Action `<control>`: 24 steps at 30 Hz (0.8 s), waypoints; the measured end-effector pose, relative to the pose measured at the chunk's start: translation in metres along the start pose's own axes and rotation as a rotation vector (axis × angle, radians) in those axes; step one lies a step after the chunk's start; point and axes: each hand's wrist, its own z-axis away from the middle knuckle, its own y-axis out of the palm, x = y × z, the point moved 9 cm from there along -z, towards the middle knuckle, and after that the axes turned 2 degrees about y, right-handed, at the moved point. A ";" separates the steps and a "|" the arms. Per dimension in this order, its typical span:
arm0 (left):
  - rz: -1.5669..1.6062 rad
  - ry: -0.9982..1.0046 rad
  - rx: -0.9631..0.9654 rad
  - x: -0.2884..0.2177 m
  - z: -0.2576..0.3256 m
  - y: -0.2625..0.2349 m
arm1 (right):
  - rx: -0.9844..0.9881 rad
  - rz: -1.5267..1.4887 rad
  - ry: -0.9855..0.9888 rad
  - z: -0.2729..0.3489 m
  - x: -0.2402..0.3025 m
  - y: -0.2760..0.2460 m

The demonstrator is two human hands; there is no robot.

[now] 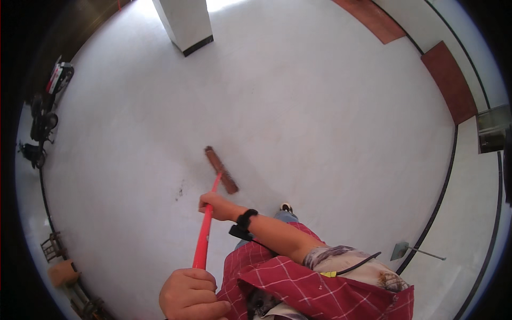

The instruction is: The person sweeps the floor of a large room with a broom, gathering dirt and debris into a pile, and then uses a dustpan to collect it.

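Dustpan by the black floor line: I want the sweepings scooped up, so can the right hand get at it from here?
Probably not. The dustpan lies on the floor well off to the person's right, and the right hand is shut on the broom handle. Nothing blocks the way.

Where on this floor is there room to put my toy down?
Biggest bare patch: the white floor between the broom head, the pillar and the brown wall panels. Crowded: left edge with motorbikes and chairs; near the hands on the red handle.
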 end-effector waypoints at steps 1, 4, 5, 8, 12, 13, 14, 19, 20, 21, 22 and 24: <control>0.068 -0.003 -0.041 0.003 0.001 -0.006 | -0.028 0.054 0.001 0.002 -0.003 -0.016; 0.146 0.008 -0.126 0.026 0.003 -0.015 | -0.084 0.204 0.084 0.014 -0.016 -0.079; 0.219 0.032 -0.130 0.050 -0.006 -0.017 | -0.154 0.300 0.119 0.025 -0.029 -0.124; 0.176 -0.171 -0.082 0.101 -0.021 -0.006 | -0.205 0.422 0.141 0.042 -0.043 -0.203; 0.260 -0.222 -0.006 0.174 -0.063 0.028 | -0.310 0.528 0.291 0.065 -0.073 -0.307; 0.252 -0.226 -0.024 0.195 -0.072 0.037 | -0.322 0.555 0.315 0.067 -0.084 -0.330; 0.292 -0.202 -0.027 0.214 -0.083 0.046 | -0.338 0.580 0.343 0.068 -0.095 -0.352; 0.383 -0.220 0.002 0.254 -0.117 0.090 | -0.362 0.637 0.353 0.083 -0.125 -0.407; 0.386 -0.274 -0.004 0.253 -0.119 0.088 | -0.339 0.614 0.345 0.077 -0.130 -0.407; 0.344 -0.303 -0.012 0.248 -0.122 0.082 | -0.330 0.593 0.335 0.070 -0.132 -0.401; 0.298 -0.325 -0.017 0.242 -0.128 0.070 | -0.327 0.575 0.319 0.052 -0.133 -0.392; 0.208 -0.407 -0.173 0.232 -0.124 0.009 | -0.312 0.523 0.150 0.007 -0.122 -0.350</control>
